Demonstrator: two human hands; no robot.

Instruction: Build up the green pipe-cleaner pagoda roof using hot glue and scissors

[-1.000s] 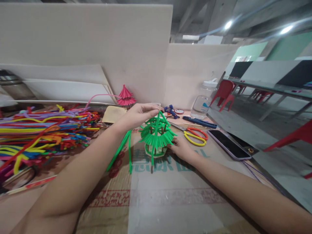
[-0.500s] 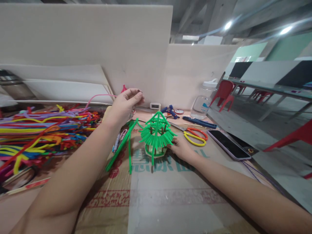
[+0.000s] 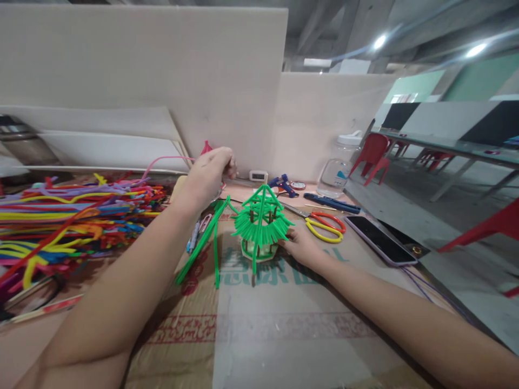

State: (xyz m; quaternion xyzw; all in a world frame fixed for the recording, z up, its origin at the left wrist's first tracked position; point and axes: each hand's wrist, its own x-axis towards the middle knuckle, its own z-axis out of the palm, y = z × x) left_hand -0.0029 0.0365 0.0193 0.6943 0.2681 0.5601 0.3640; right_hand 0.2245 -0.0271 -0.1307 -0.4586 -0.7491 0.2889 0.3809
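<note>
A small green pipe-cleaner pavilion (image 3: 259,224) stands on printed cardboard (image 3: 279,324) in the middle of the table. My right hand (image 3: 300,247) rests against its base on the right side and steadies it. My left hand (image 3: 208,175) is raised behind and to the left of the pavilion, fingers curled around a red pipe-cleaner pavilion (image 3: 206,146). Only the red tip shows above the hand. Loose green pipe cleaners (image 3: 203,243) lean on the table left of the green model.
A big pile of coloured pipe cleaners (image 3: 68,216) fills the left side. Right of the model lie red-and-yellow scissors (image 3: 326,224), a blue tool (image 3: 330,202), a phone (image 3: 381,237), a glue gun (image 3: 284,185) and a clear bottle (image 3: 338,165). Partition boards (image 3: 162,81) stand behind.
My left hand left the top of the green pavilion, moved back and left to the red model, and its fingers curled shut there. My right hand stayed at the base.
</note>
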